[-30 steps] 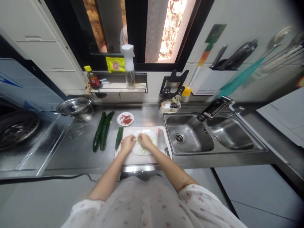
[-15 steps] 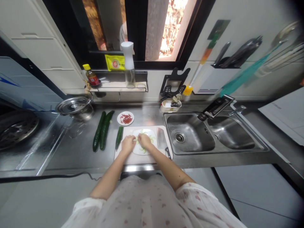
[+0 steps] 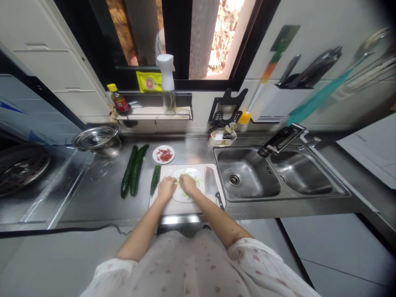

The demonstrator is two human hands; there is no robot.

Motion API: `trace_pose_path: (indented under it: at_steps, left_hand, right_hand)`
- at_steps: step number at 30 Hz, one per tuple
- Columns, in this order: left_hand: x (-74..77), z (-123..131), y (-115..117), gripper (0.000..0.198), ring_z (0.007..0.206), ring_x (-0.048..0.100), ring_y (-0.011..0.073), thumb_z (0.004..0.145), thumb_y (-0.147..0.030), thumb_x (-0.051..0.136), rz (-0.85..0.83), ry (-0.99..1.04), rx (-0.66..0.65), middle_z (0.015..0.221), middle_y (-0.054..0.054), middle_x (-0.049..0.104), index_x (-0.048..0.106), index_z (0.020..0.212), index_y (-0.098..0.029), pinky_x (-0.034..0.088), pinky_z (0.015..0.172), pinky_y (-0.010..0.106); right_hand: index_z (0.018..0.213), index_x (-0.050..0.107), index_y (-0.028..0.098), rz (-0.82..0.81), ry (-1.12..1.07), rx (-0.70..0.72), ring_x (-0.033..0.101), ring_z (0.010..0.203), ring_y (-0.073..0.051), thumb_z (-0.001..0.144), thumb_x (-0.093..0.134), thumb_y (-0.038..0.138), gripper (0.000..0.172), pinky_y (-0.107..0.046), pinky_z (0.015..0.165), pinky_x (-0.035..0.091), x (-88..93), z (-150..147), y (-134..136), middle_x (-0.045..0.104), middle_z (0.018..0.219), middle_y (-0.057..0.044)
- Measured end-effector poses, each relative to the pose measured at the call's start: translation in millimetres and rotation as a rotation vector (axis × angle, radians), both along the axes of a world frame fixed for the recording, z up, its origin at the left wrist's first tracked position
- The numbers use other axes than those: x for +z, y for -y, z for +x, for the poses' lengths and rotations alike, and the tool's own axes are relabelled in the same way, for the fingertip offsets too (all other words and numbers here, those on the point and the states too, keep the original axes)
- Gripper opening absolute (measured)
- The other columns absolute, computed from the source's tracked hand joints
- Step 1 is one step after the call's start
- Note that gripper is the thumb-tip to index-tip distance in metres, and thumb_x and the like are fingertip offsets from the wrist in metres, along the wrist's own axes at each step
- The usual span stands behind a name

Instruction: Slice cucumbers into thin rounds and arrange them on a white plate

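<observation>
Pale green cucumber slices (image 3: 185,195) lie in a ring on a white plate (image 3: 201,193), which rests on the white cutting board (image 3: 167,209). My left hand (image 3: 167,187) is over the plate's left edge, its fingers pinched on a cucumber slice. Close beside it, my right hand (image 3: 187,183) is curled with fingertips together above the plate; whatever they hold is too small to make out. A kitchen knife (image 3: 210,181) with a black handle lies along the board's right side. At the board's left edge is a cut piece of cucumber (image 3: 155,180).
Two whole cucumbers (image 3: 133,171) lie to the left, near a lidded steel pot (image 3: 99,142). A small plate of chopped red bits (image 3: 169,149) sits behind the board. On the right is a double sink (image 3: 247,177) with a black faucet (image 3: 278,142). A spray bottle (image 3: 167,84) stands on the shelf.
Hardly anything differs. Both hands stay together over the plate, with only very slight finger movement.
</observation>
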State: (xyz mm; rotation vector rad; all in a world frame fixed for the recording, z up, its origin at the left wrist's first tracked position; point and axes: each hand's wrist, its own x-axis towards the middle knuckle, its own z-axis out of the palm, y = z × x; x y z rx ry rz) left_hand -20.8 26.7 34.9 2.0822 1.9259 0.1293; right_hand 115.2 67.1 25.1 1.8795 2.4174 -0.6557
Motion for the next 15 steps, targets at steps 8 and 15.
trace_pose_path:
  at_steps: [8,15]
  left_hand:
    - [0.7,-2.0,1.4,0.023,0.101,0.050,0.0206,0.093,-0.030,0.047,0.008,-0.035,-0.050,0.104,0.007,0.061,0.067,0.100,-0.022,0.040,0.077,0.029]
    - [0.8,-2.6,8.0,0.030,0.095,0.049,0.0210,0.096,-0.027,0.041,0.081,-0.070,-0.215,0.097,0.007,0.061,0.069,0.105,-0.025,0.039,0.078,0.031]
  right_hand:
    - [0.102,0.064,0.015,0.018,0.028,0.048,0.060,0.094,-0.018,0.096,0.039,0.018,0.026,-0.025,0.076,0.039,0.7,1.1,0.4,0.068,0.102,-0.011]
    - [0.100,0.064,0.015,0.026,0.046,0.084,0.059,0.095,-0.019,0.094,0.044,0.018,0.021,-0.025,0.075,0.039,5.5,1.7,1.2,0.067,0.101,-0.010]
